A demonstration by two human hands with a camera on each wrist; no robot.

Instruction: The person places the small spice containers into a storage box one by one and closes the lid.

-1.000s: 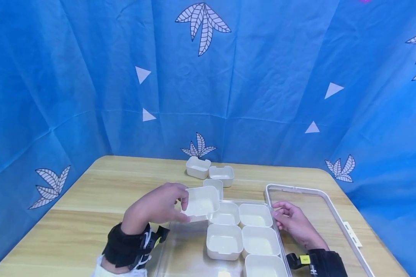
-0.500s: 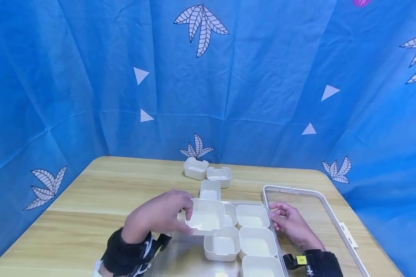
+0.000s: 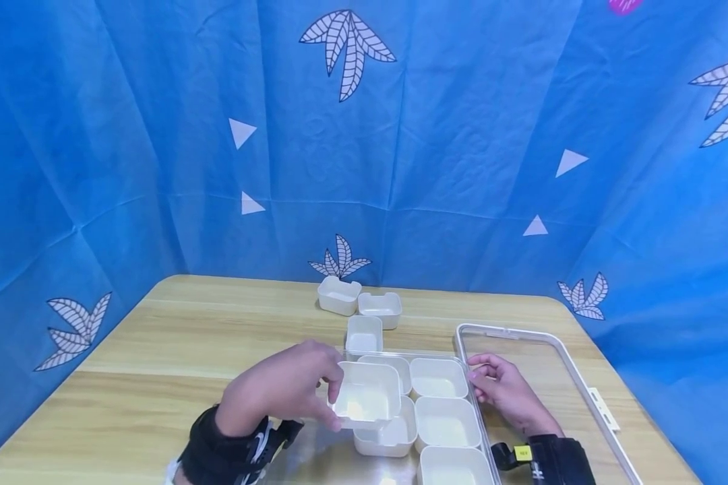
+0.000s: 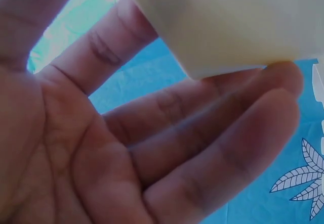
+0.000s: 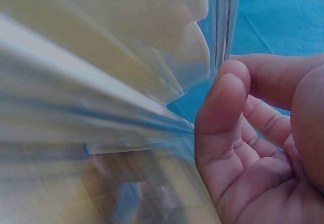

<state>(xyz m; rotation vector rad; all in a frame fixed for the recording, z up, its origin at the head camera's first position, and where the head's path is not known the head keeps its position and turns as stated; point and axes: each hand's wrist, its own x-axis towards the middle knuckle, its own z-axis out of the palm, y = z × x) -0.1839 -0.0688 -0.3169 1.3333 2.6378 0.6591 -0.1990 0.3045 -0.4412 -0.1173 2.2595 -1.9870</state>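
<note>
My left hand (image 3: 294, 391) grips a cream-white square plastic container (image 3: 369, 392) by its left side, thumb in front and fingers behind. It is held tilted above a clear plastic bin (image 3: 327, 465), partly covering two similar containers inside. In the left wrist view the fingers reach along the underside of the container (image 4: 238, 27). Several white containers (image 3: 447, 422) stand in the bin's right part. At the bin's right wall, my right hand (image 3: 512, 397) pinches the clear rim between thumb and index finger, as the right wrist view shows the hand (image 5: 253, 148) up close.
A clear lid with a white frame (image 3: 578, 374) lies right of the bin, under the right forearm. Three smaller white containers, among them a notched one (image 3: 338, 296), stand behind the bin. A blue patterned curtain (image 3: 400, 135) hangs beyond the wooden table (image 3: 158, 350).
My left hand has carried the container nearer to me and slightly right, over the bin's contents. The right hand stays at the bin's rim. The head view has shifted slightly.
</note>
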